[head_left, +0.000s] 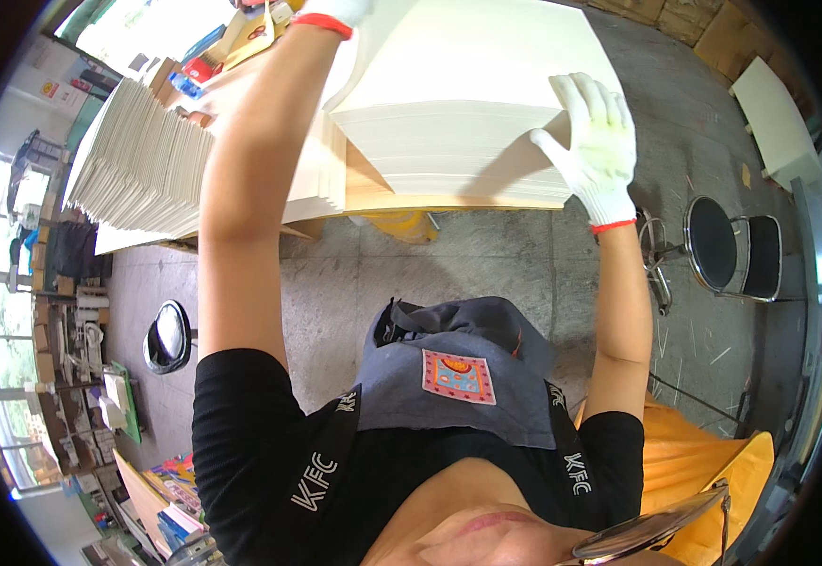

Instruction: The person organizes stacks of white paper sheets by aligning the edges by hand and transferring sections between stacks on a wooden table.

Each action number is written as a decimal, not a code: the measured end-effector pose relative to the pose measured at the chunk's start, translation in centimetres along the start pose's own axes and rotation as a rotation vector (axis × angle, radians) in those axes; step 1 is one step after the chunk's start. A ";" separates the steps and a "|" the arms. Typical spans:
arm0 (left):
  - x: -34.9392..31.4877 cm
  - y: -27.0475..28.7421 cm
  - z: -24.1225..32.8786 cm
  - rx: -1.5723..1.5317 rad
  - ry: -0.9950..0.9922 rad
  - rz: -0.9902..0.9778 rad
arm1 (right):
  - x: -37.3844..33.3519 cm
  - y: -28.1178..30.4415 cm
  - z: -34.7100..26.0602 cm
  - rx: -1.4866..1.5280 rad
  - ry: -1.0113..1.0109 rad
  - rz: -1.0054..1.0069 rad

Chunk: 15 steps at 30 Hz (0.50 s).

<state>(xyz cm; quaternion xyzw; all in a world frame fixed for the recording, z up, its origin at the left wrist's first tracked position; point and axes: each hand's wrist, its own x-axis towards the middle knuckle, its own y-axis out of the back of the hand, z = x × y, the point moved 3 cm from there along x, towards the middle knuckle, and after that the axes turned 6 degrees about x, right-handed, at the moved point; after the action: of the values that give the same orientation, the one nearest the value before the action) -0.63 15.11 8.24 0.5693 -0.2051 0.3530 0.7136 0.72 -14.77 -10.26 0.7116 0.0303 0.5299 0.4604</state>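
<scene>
A large stack of white paper sheets point(458, 141) sits at the front of the table. My right hand point(595, 141), in a white knit glove with a red cuff, rests against its near right corner. The fingers are spread and the hand holds nothing. My left hand point(335, 9), gloved the same way, reaches to the far left of the stack. The upper edge of the picture cuts off its fingers, so its grip is hidden. Beside it, a pale sheet edge point(352, 75) curves down along the stack's left side.
Left of my arm stands a stack of pale sheets or boards point(142, 156) with uneven edges. Behind it are a small blue bottle point(184, 86) and a red item point(201, 70). Black chairs point(713, 243) stand at right, a round stool point(167, 337) at left, orange cloth point(703, 472) behind me.
</scene>
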 end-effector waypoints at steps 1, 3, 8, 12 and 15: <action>1.2 0.1 -5.1 0.399 -0.404 0.176 | 0.2 0.3 -0.4 -0.014 0.013 0.016; -0.1 0.2 -8.1 -0.800 0.006 0.170 | -0.2 0.0 -0.1 -0.030 -0.005 -0.019; -2.5 3.1 -18.7 -1.224 0.172 0.465 | 0.1 0.5 -0.1 -0.059 0.001 -0.076; -5.2 4.7 -20.7 -1.341 0.369 0.476 | 3.8 -0.4 -5.1 0.026 -0.030 -0.177; -6.5 3.9 -20.1 -1.336 0.474 0.386 | 7.0 -4.2 -12.9 0.080 0.106 -0.121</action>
<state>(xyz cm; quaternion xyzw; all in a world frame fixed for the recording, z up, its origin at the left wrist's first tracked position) -10.06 33.04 0.91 -0.1252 -0.3133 0.3859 0.8586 -4.45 -0.62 -7.90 0.6972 0.1188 0.5363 0.4607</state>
